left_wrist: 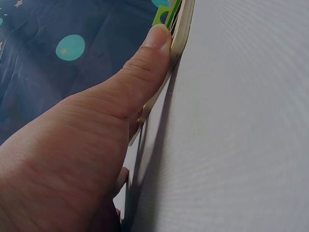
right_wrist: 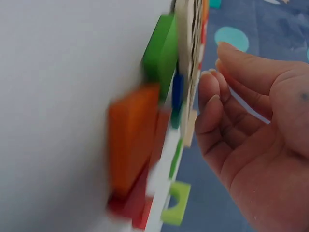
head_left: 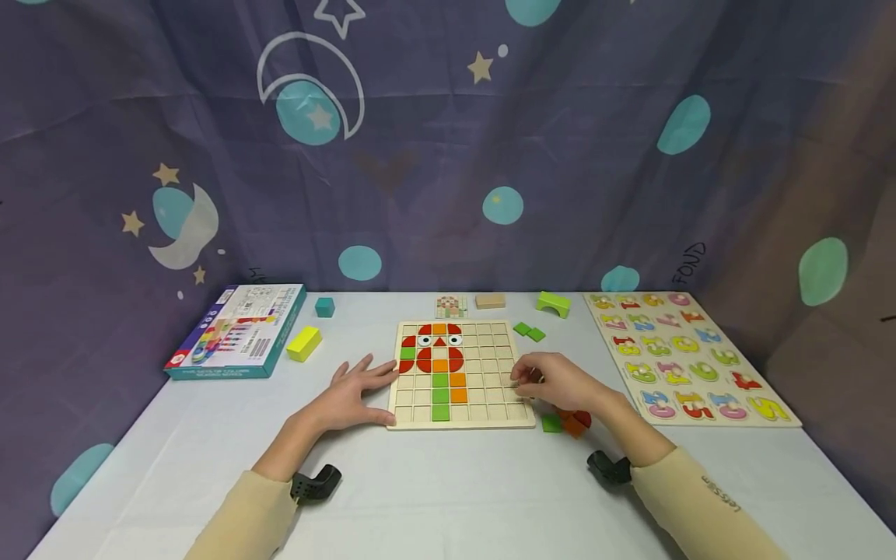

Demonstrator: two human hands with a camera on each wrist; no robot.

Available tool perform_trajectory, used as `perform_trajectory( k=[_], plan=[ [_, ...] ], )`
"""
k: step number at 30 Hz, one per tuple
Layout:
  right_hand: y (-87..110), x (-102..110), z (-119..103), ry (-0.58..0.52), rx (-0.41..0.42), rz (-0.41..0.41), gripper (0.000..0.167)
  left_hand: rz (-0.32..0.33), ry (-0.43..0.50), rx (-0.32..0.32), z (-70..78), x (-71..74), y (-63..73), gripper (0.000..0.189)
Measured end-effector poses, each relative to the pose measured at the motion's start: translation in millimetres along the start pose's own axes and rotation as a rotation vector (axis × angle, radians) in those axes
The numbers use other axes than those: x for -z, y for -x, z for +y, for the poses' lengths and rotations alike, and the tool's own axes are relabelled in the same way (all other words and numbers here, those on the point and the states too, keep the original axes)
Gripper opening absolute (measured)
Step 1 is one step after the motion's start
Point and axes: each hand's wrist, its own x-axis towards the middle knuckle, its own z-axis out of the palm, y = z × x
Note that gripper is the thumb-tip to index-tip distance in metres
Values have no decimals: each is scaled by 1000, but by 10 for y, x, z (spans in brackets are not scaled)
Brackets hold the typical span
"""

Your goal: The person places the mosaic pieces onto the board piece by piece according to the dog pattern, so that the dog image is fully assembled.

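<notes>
A square wooden grid board (head_left: 483, 373) lies in the middle of the table. Red, orange, green and eye-marked tiles (head_left: 439, 362) fill part of its left half. At the board's left edge, my left hand (head_left: 350, 397) rests with fingers spread, the thumb (left_wrist: 149, 63) against the rim in the left wrist view. My right hand (head_left: 556, 381) hovers by the board's right edge, fingers loosely bent and nothing seen between them (right_wrist: 256, 116). Below it lie loose pieces: a green tile (head_left: 551, 423), an orange tile (right_wrist: 133, 140) and red pieces (head_left: 582, 418).
Behind the board are a pattern card (head_left: 451, 306), a tan block (head_left: 490, 301), a green arch block (head_left: 554, 304) and two green tiles (head_left: 529, 331). A boxed toy (head_left: 238, 330), a yellow block (head_left: 304, 344) and a teal cube (head_left: 325, 307) stand left. A number puzzle board (head_left: 679, 354) lies right.
</notes>
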Motion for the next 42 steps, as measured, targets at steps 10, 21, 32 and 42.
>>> perform_trajectory(
  k=[10, 21, 32, 42],
  plan=[
    [277, 176, 202, 33, -42, -24, 11, 0, 5, -2, -14, -2, 8, 90],
    [422, 227, 260, 72, -83, -87, 11, 2, -3, -2, -14, 0, 1, 90],
    [431, 217, 283, 45, -57, -122, 10, 2, 6, -4, -12, -3, 2, 90],
    [458, 222, 305, 51, -53, -128, 14, 6, 10, -16, -14, -5, 4, 90]
  ],
)
